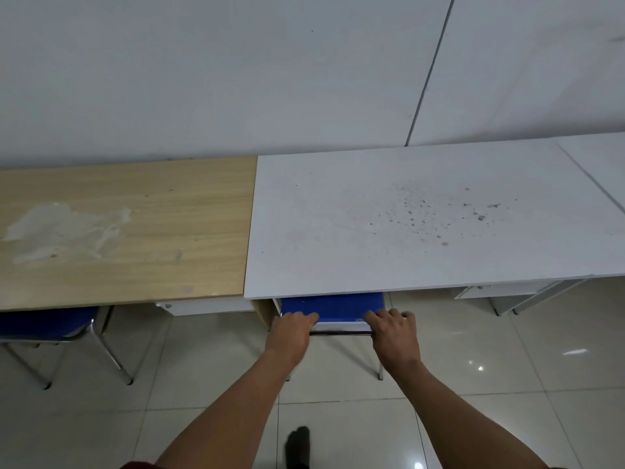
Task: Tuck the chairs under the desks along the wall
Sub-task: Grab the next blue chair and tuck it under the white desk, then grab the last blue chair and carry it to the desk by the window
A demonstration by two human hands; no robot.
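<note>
A plain white wall (236,79) backs two benches set edge to edge: a white laminate bench (406,214) speckled with dark spots, and a tan wood-grain bench (135,225) on my left with a pale worn patch. Below is the glossy tiled floor (507,384). A blue padded chair with a chrome frame (333,309) sits mostly under the white bench (only its near edge shows). My left hand (291,333) and right hand (394,330) are both clamped on that edge. Another blue chair (47,324) sits partly under the wooden bench.
</note>
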